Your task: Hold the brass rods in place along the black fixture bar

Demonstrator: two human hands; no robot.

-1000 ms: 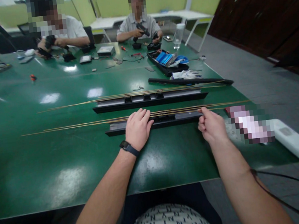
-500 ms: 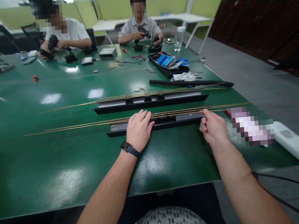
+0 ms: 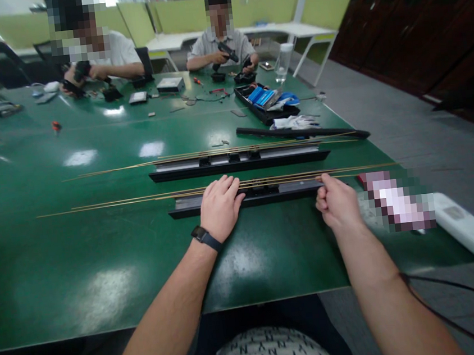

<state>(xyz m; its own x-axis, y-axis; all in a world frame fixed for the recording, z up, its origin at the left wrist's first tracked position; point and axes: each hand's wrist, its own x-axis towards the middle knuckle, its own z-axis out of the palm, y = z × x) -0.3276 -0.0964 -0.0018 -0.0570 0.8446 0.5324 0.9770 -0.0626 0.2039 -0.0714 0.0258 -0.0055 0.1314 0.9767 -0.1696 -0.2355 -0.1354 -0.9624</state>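
A long black channel (image 3: 298, 193) with a pale inner face lies crosswise before me. Several thin brass-coloured rods (image 3: 116, 203) run along its top and stick out past both ends. My left hand (image 3: 222, 206) lies palm down across the channel and rods, fingers stretched out and the thumb toward the near edge. Near the right end, my right hand (image 3: 337, 199) is closed, thumb and forefinger pinching the end of a thin rod. Farther back is a similar black channel (image 3: 236, 166), with more brass-coloured rods (image 3: 126, 167) over it.
Behind lie a black bar (image 3: 300, 131), white gloves (image 3: 294, 122) and a black tray (image 3: 253, 108) of blue packs. A blurred pinkish object (image 3: 396, 200) and a white device (image 3: 473, 226) lie right. Two people hold dark tools across the green table (image 3: 80, 261).
Both hands stay in nearly the same place on the near channel and rods. The view has shifted very slightly.
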